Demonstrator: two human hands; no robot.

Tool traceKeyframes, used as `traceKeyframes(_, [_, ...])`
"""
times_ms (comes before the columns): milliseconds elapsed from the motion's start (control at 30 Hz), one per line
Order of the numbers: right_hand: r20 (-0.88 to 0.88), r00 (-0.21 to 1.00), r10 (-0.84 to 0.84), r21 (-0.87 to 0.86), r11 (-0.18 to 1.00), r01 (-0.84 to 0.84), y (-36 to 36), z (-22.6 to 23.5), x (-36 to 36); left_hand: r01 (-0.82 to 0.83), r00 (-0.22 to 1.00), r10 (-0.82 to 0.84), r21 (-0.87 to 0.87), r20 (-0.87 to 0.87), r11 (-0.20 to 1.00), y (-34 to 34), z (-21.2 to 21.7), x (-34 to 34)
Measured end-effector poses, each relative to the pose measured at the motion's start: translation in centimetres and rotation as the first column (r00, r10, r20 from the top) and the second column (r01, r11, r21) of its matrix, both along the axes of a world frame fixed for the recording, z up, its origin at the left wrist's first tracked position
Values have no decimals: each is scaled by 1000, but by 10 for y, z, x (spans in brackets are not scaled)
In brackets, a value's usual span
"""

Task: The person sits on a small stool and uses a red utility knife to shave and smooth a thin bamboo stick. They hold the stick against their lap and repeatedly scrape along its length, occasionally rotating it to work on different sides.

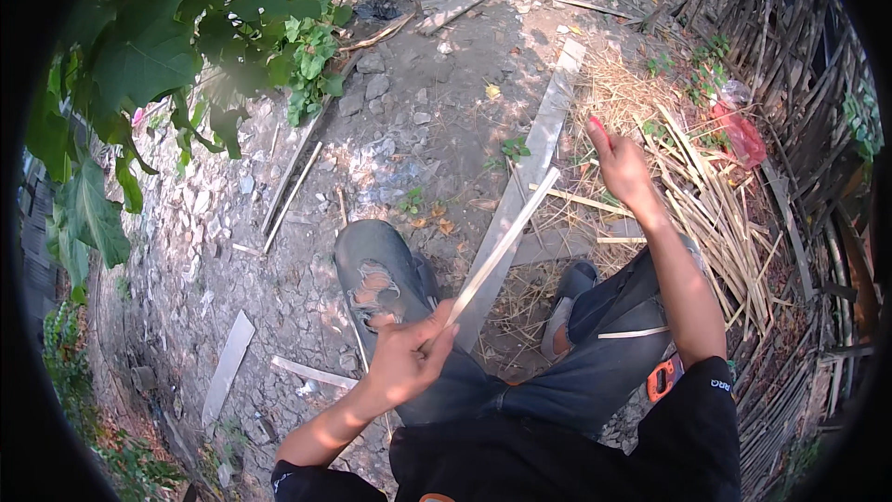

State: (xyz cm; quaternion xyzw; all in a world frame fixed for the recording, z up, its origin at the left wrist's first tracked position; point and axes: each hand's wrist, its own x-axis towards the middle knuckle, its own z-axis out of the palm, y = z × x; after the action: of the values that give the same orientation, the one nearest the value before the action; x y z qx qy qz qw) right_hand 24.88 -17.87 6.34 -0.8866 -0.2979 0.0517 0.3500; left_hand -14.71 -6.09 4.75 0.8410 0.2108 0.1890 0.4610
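Observation:
My left hand (407, 355) is closed round the lower end of a pale split bamboo strip (505, 249). The strip slants up and away to the right, past my knee and over a long grey board (531, 167). My right hand (623, 167) is raised to the right, beyond the strip's far end and apart from it. Its fingers are wrapped round a red-handled tool (601, 137), whose working end I cannot make out. Another short strip (634, 333) lies across my right thigh.
A heap of cut strips (714, 214) and shavings (624, 84) spreads at the right, by a red plastic bag (741, 134) and a stick fence (790, 28). An orange tool handle (663, 378) shows beside my right hip. Leafy branches (149, 56) hang at the upper left.

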Motion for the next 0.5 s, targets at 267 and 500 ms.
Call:
traceKeyframes(267, [-302, 847, 438, 668, 731, -140, -89, 68, -66, -128, 989, 143, -328, 21, 936, -1, -40, -59])
traceKeyframes(500, [509, 14, 861, 856, -504, -119, -125, 147, -189, -79, 981, 114, -214, 159, 974, -28, -36, -24])
